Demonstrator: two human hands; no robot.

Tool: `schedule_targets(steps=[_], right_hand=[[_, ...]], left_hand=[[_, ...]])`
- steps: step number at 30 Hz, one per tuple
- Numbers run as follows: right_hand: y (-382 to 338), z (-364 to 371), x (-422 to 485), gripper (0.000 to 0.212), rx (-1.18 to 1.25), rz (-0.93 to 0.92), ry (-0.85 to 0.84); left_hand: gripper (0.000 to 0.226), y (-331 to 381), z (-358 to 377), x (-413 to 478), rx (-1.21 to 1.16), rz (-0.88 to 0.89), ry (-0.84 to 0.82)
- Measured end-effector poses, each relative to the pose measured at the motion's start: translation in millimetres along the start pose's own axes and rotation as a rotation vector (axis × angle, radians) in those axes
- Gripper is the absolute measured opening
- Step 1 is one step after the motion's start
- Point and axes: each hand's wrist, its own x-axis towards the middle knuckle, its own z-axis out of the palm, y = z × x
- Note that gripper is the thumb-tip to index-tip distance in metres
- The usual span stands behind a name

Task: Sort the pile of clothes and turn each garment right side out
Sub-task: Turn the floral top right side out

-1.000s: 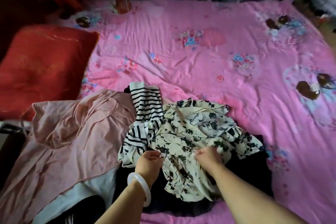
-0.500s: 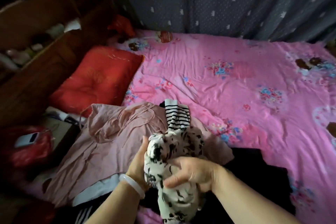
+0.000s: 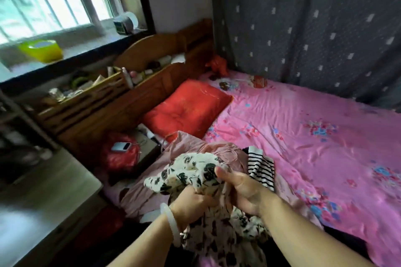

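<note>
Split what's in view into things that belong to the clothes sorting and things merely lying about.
Job: floral garment, gripped by left hand and right hand; pink garment; striped garment.
Lying about: red pillow; phone on the red bag; yellow tub on the windowsill.

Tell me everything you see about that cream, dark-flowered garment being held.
The cream garment with a dark floral print looks thin, soft and crumpled. It is bunched up and held above a pale pink garment. The left hand and right hand both grip it, and its lower part hangs down below them.
</note>
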Motion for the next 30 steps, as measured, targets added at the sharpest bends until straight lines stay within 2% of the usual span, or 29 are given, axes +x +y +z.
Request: schedule_targets(steps=[1, 2, 3, 4, 7, 8, 11, 13, 15, 17, 19, 21, 23, 25, 27, 30], right_hand=[[-4, 12, 1, 0.039, 0.05, 0.022, -0.018], [-8, 26, 1, 0.029, 0.069, 0.036, -0.014], [-12, 36, 2, 0.02, 0.08, 0.031, 0.01], [-14, 42, 3, 0.015, 0.112, 0.014, 0.042], [-19, 62, 1, 0.018, 0.23, -0.026, -0.003], [-22, 68, -5, 0.02, 0.244, -0.032, -0.055], [-26, 82, -23, 0.035, 0.237, -0.078, -0.168], [-22, 91, -27, 0.032, 0.168, -0.04, -0.247], [-11, 96, -18, 0.032, 0.026, -0.001, -0.264], [-7, 102, -16, 0.032, -0.12, 0.025, -0.227], [-6, 106, -16, 0.018, -0.212, -0.015, -0.177], [-8, 108, -20, 0.022, -0.293, -0.043, -0.189], [-9, 110, -26, 0.023, -0.437, -0.048, -0.208], [-11, 116, -28, 0.013, -0.511, -0.075, -0.149], [-20, 125, -29, 0.013, -0.389, -0.098, -0.101], [-44, 142, -33, 0.023, -0.081, -0.078, -0.171]], left_hand=[[0.026, 3, 0, -6, 0.013, -0.016, -0.019], [0.029, 9, -7, -13, -0.086, -0.068, -0.031], [0.033, 5, -17, -20, -0.145, -0.025, -0.087], [0.036, 1, -25, -26, -0.282, -0.08, -0.201], [0.044, 1, -49, -56, -0.25, -0.026, -0.107], [0.048, -3, -58, -61, -0.293, -0.032, -0.113], [0.058, -9, -80, -71, -0.522, -0.024, 0.012], [0.051, -4, -86, -78, -0.676, -0.079, 0.015], [0.041, 3, -85, -83, -0.734, -0.124, 0.008], [0.028, 9, -84, -82, -0.687, -0.061, 0.092], [0.024, 16, -85, -75, -0.611, 0.05, 0.248], [0.024, 23, -90, -70, -0.614, 0.126, 0.336], [0.02, 33, -93, -69, -0.61, 0.174, 0.351], [0.02, 43, -94, -71, -0.618, 0.218, 0.325], [0.033, 45, -101, -72, -0.704, 0.226, 0.225], [0.083, 37, -111, -77, -0.722, 0.16, 0.104]])
